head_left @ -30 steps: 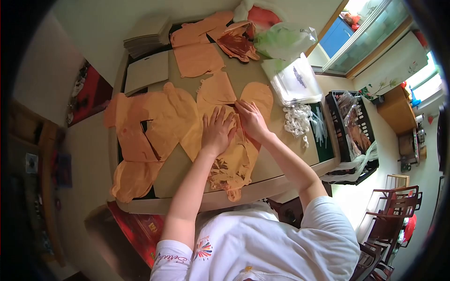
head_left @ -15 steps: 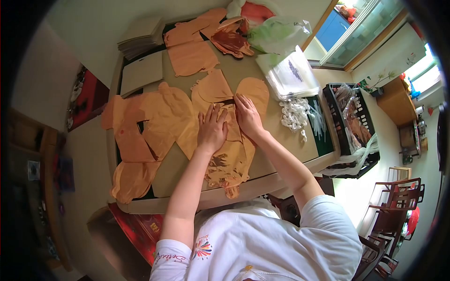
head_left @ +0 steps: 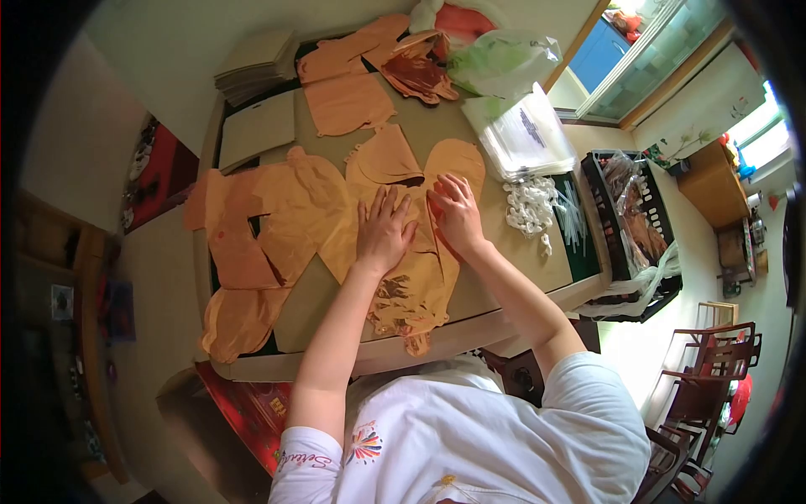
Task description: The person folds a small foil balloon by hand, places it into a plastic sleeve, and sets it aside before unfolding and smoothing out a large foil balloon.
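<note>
A flat, uninflated orange-gold foil balloon (head_left: pixel 407 294) lies in front of me on the table, with folded parts and a shiny crinkled lower end. My left hand (head_left: pixel 386 231) rests open and flat on its middle, fingers spread. On its right side, my right hand (head_left: pixel 457 220) has curled fingers closed at a foil edge, which shows reddish beside them. A rounded foil lobe (head_left: pixel 460 157) extends beyond that hand. To the left lies another flat foil balloon (head_left: pixel 294 210), touching or overlapping the first.
More foil (head_left: pixel 344 97) lies at the back, near cardboard sheets (head_left: pixel 259 130). Clear plastic bags (head_left: pixel 529 139), a white ribbon heap (head_left: pixel 531 206) and thin clear straws (head_left: pixel 571 214) sit on the right. A black crate (head_left: pixel 621 193) holding wrapped items stands beside the table.
My right hand has gone from lying flat to curled fingers at the foil edge, shifting slightly right. The foil beneath it has lifted a little. My left hand stays nearly in place.
</note>
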A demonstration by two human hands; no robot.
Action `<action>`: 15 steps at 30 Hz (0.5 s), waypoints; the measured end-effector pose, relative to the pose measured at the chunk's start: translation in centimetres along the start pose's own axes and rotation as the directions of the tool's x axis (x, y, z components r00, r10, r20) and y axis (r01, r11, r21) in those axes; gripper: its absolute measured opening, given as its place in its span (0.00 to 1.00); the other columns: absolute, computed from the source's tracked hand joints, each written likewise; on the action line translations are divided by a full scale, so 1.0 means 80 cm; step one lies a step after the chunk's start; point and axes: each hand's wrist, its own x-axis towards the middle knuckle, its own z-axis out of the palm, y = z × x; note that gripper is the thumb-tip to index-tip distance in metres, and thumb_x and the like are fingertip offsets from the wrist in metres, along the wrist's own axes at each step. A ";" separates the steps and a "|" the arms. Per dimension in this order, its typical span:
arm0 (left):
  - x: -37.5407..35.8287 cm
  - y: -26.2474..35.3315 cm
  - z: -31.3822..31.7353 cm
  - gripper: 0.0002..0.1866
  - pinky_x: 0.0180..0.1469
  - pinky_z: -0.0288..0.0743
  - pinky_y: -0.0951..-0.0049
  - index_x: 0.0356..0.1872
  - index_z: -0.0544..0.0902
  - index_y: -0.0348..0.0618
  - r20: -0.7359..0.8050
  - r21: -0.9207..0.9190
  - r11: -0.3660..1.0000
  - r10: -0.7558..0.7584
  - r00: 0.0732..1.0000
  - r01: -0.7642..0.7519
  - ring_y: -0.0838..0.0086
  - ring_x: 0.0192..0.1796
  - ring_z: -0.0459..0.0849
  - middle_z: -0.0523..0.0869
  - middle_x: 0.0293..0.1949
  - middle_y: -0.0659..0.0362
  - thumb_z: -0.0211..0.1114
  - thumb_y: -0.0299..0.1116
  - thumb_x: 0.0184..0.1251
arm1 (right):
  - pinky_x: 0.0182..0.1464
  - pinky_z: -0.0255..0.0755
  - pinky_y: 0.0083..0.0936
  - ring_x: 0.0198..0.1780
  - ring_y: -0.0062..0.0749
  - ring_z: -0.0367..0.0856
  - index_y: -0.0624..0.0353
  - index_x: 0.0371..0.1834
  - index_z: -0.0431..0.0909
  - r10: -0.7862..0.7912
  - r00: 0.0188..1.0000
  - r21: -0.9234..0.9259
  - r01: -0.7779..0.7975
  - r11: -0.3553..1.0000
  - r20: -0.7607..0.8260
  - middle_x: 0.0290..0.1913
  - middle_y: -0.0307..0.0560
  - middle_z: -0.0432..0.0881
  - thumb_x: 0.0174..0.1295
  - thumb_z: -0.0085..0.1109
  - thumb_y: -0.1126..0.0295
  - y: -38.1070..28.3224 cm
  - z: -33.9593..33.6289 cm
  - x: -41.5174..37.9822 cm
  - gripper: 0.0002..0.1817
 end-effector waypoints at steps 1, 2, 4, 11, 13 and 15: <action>0.000 0.000 0.000 0.26 0.71 0.48 0.41 0.65 0.72 0.48 0.004 0.004 1.000 0.000 1.000 0.000 0.57 0.74 0.59 0.67 0.69 0.51 0.56 0.46 0.69 | 0.71 0.57 0.50 0.66 0.50 0.67 0.58 0.44 0.84 0.014 1.000 0.007 -0.014 1.000 0.005 0.60 0.56 0.75 0.53 0.60 0.76 0.001 -0.001 0.000 0.14; 0.000 0.000 0.000 0.26 0.71 0.47 0.41 0.65 0.72 0.48 0.007 0.009 1.000 0.000 1.000 0.000 0.57 0.74 0.59 0.67 0.69 0.51 0.57 0.46 0.69 | 0.71 0.57 0.50 0.66 0.50 0.67 0.57 0.46 0.84 0.021 1.000 0.025 -0.021 0.999 -0.004 0.60 0.55 0.74 0.53 0.60 0.76 0.001 -0.002 0.000 0.15; 0.000 -0.001 0.000 0.26 0.71 0.47 0.40 0.65 0.72 0.49 -0.001 0.014 1.000 0.008 1.000 -0.007 0.57 0.74 0.59 0.67 0.69 0.51 0.57 0.46 0.69 | 0.71 0.57 0.49 0.66 0.50 0.67 0.56 0.49 0.83 0.034 0.999 0.064 -0.033 0.997 -0.020 0.61 0.55 0.74 0.53 0.59 0.76 -0.006 -0.009 0.003 0.18; 0.002 0.000 -0.001 0.27 0.70 0.46 0.38 0.65 0.71 0.49 0.006 0.018 1.000 0.006 1.000 -0.006 0.59 0.74 0.59 0.67 0.69 0.52 0.58 0.46 0.68 | 0.71 0.57 0.48 0.66 0.51 0.67 0.55 0.52 0.81 -0.007 0.994 0.020 0.005 1.000 0.105 0.60 0.55 0.73 0.53 0.59 0.78 0.001 -0.001 0.001 0.21; 0.002 0.000 0.001 0.27 0.70 0.47 0.37 0.65 0.71 0.49 0.005 0.020 1.000 0.008 1.000 -0.008 0.59 0.74 0.60 0.67 0.69 0.52 0.58 0.47 0.68 | 0.70 0.58 0.46 0.65 0.51 0.68 0.56 0.52 0.81 -0.024 0.995 0.029 0.021 0.999 0.096 0.59 0.55 0.74 0.53 0.58 0.79 0.002 -0.001 0.002 0.21; 0.002 0.001 0.002 0.27 0.70 0.47 0.37 0.65 0.71 0.49 0.004 0.023 1.000 0.009 1.000 -0.009 0.59 0.73 0.60 0.67 0.69 0.52 0.58 0.47 0.68 | 0.68 0.60 0.45 0.63 0.52 0.68 0.57 0.52 0.80 -0.014 0.997 0.092 0.007 0.996 0.072 0.58 0.56 0.74 0.53 0.57 0.80 -0.001 -0.003 0.004 0.21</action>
